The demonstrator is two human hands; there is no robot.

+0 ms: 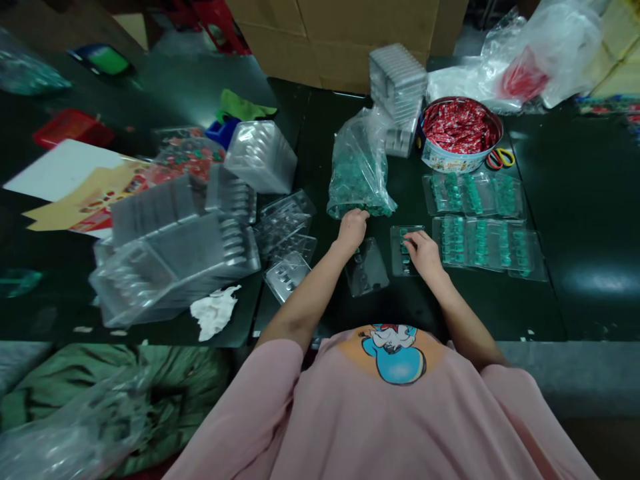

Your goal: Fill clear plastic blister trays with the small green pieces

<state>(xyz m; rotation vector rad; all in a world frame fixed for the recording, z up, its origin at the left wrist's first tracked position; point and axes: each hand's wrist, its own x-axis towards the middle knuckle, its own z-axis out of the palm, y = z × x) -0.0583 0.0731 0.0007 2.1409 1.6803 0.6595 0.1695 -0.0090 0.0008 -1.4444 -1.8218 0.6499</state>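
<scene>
My left hand (pixel 353 229) reaches to the near mouth of a clear plastic bag (pixel 359 160) full of small green translucent pieces. Its fingers are bent together at the bag's edge, and what they hold is hidden. My right hand (pixel 424 252) is closed in a pinch over a clear blister tray (pixel 399 269); a few green pieces show in its slots, but what lies between the fingertips is too small to tell. A second clear tray (pixel 369 270) lies tilted just below my left hand. To the right, filled blister trays (pixel 475 243) with rows of green pieces lie in two rows.
Stacks of clear trays (pixel 170 250) crowd the left, with loose trays (pixel 287 275) beside them. Behind the bag stands another tray stack (pixel 397 83). A round tin (pixel 457 160) of red wrapped packets and scissors (pixel 500 158) sit at right. A cardboard box (pixel 340 43) borders the back.
</scene>
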